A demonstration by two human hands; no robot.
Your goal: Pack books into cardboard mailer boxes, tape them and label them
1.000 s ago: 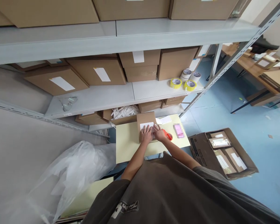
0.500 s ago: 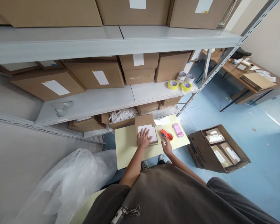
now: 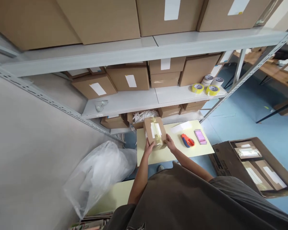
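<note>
Between my two hands is a cardboard box (image 3: 148,124) with shiny clear tape running over a white label. My left hand (image 3: 149,147) grips its near left corner, while my right hand (image 3: 170,142) holds its right side. Beneath lies a pale yellow tabletop (image 3: 144,159); whether the box touches it I cannot tell. Right of the box rests an orange and blue tape dispenser (image 3: 188,140). A pink item (image 3: 200,136), blurred out, lies farther right. White paper (image 3: 181,127) lies at the table's back edge.
A grey metal shelf (image 3: 124,101) stands in front, loaded with cardboard boxes, and tape rolls (image 3: 212,90) sit at its right end. On the blue floor at right is a large open carton (image 3: 223,159) with taped boxes inside. Clear plastic sheeting (image 3: 108,169) is heaped at left.
The box has turned and now shows a taped face. My right hand has come from beside the dispenser onto the box; my left has moved from its top to its corner. The view has shifted left.
</note>
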